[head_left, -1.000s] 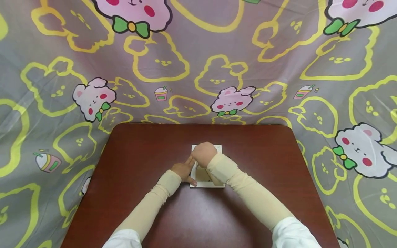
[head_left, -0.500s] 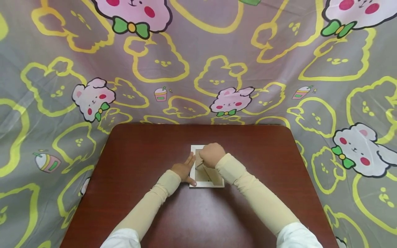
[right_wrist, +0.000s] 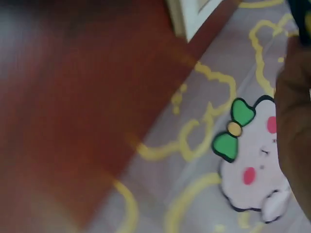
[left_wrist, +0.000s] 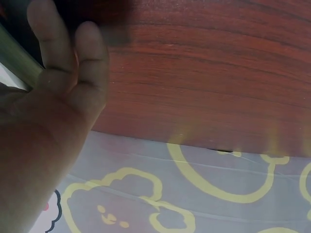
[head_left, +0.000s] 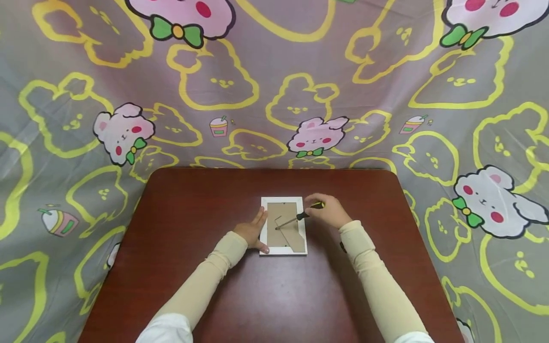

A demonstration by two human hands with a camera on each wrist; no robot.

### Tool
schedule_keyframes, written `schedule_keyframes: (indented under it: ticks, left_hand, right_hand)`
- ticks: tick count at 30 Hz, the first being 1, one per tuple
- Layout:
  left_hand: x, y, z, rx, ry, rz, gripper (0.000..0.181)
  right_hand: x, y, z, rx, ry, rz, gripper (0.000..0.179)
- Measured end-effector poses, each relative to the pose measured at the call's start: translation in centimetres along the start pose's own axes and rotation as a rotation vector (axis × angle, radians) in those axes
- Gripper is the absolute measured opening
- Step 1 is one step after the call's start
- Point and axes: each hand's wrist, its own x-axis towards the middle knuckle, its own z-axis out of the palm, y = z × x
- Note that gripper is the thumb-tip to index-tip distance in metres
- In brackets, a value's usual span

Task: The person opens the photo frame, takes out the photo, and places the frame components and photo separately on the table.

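Note:
A white picture frame [head_left: 280, 251] lies back side up on the table, with a brown backing board [head_left: 286, 209] inside it. My left hand [head_left: 250, 233] rests along the frame's left side, fingers straight, thumb at the lower left corner. In the left wrist view two of its fingers [left_wrist: 91, 63] show extended. Beyond the frame's right side, my right hand [head_left: 329, 211] holds a screwdriver [head_left: 302, 216] by its black and yellow handle. Its shaft slants down to the left, the tip over the middle of the backing. The right wrist view catches only part of this hand [right_wrist: 294, 116].
The dark red-brown table [head_left: 206, 200] has rounded far corners. A grey cloth [head_left: 244, 62] printed with yellow outlines and pink-cheeked animals hangs behind and on both sides of it.
My right hand has moved right, off the frame, uncovering the backing and the screwdriver. The left hand stays at the frame's left side. The head view has shifted slightly.

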Motion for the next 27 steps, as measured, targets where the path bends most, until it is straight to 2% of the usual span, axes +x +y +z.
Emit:
schedule_keyframes:
  ticks: [2, 5, 8, 11, 14, 22, 27]
  left_hand:
    - [0.0, 0.0, -0.1, 0.01, -0.002, -0.005, 0.135]
    - [0.4, 0.0, -0.2, 0.001, 0.008, -0.004, 0.135]
    - [0.6, 0.0, -0.2, -0.002, 0.008, -0.017, 0.136]
    - [0.4, 0.0, -0.2, 0.0, 0.002, -0.029, 0.137]
    - [0.2, -0.1, 0.0, 0.002, -0.013, -0.031, 0.136]
    - [-0.1, -0.2, -0.2, 0.017, -0.007, -0.031, 0.135]
    - [0.1, -0.1, -0.4, -0.003, -0.012, -0.036, 0.135]
  right_hand:
    - [0.2, 0.2, 0.2, 0.128, 0.1, 0.02, 0.039]
    - [0.6, 0.0, 0.9, 0.285, 0.204, 0.023, 0.043]
    - [1.2, 0.0, 1.9, 0.361, 0.245, -0.009, 0.04]
    - [1.8, 0.2, 3.0, 0.352, 0.228, -0.019, 0.036]
    - [2.0, -0.3, 3.4, 0.292, 0.194, -0.022, 0.037]
    - [3.2, -1.4, 3.4, 0.206, 0.075, -0.014, 0.042]
    - [3.8, -1.6, 3.4, 0.194, 0.064, -0.015, 0.04]
